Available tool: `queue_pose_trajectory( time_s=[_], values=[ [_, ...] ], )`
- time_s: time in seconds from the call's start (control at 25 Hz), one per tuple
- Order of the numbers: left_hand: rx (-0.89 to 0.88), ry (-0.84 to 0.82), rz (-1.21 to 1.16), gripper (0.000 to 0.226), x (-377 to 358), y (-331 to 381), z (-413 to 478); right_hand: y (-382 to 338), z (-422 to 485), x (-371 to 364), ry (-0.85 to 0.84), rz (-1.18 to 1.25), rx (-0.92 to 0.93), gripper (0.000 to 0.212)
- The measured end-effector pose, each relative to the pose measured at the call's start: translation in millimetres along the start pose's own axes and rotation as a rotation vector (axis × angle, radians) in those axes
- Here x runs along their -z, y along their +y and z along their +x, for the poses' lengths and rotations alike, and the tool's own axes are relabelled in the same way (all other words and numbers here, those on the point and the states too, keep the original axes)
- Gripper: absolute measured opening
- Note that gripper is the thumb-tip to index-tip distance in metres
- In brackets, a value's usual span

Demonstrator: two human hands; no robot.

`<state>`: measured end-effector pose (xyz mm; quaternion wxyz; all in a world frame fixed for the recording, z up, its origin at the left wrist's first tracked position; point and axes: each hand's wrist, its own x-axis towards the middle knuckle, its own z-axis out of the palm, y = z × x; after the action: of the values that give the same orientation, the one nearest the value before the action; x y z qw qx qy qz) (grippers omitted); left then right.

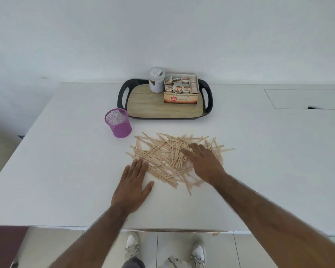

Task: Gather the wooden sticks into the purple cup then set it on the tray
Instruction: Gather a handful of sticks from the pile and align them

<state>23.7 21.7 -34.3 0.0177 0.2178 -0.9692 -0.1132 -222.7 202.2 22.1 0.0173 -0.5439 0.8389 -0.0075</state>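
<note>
Purple mesh marks the left of the scene: the purple cup (118, 122) stands upright and looks empty on the white table (56, 161), just beside the near left corner of the tray (165, 107) but not on it. On the tray's far side sit a white jar (156, 79) and an open tea box (181, 88), leaving the front and left of its wood-look floor bare.

Nearer the camera, the left hand (132, 184) lies flat and palm-down on the table, fingers together and thumb out to the side, its fingertips touching the left edge of the wooden sticks (168, 155). It grips nothing. The sticks lie in one loose, criss-crossed heap across the middle of the table, near the cup but apart from it. The right hand (203, 161) rests on top of the heap's right half, fingers spread and slightly curled, pressing down and not pinching any stick.

By my reading, the work is at its first step: corralling the scattered sticks, with none yet in the cup. The next move calls for both hands to sweep inward, squeeze the heap into a roughly parallel bundle, and take hold of a handful that will fit the cup's mouth end-first. Crossed sticks may well snag or slip free.
</note>
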Motion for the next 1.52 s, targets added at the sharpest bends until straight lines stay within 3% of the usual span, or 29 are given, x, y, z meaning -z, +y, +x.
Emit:
queue_pose_trajectory(
  time_s=[0.12,0.4,0.68,0.8,1.0,1.32,1.52],
  values=[
    [-0.009,0.003,-0.031,0.074,-0.7,-1.0,0.2,5.2,24.3,13.5,-0.092,-0.076,0.141,0.085],
    [-0.046,0.010,-0.098,0.072,1.2,-5.2,-2.7,-5.0,52.7,24.9,-0.181,-0.241,0.238,0.075],
    [-0.085,0.135,-0.125,0.061,-0.7,1.5,8.2,-8.6,52.5,22.3,-0.140,-0.226,0.315,0.052],
    [-0.046,0.165,-0.171,0.056,4.8,16.7,19.8,-6.3,51.1,20.8,-0.130,-0.161,0.321,0.053],
    [0.023,0.182,-0.273,0.055,13.2,46.5,41.2,-7.0,48.8,23.8,-0.124,-0.193,0.345,0.029],
    [0.061,0.216,-0.333,0.044,14.5,53.5,56.3,-6.8,52.6,21.1,-0.122,-0.081,0.336,0.046],
    [0.083,0.245,-0.378,0.045,13.9,48.1,64.3,-10.8,56.4,22.4,-0.153,-0.162,0.362,0.025]
  ],
)
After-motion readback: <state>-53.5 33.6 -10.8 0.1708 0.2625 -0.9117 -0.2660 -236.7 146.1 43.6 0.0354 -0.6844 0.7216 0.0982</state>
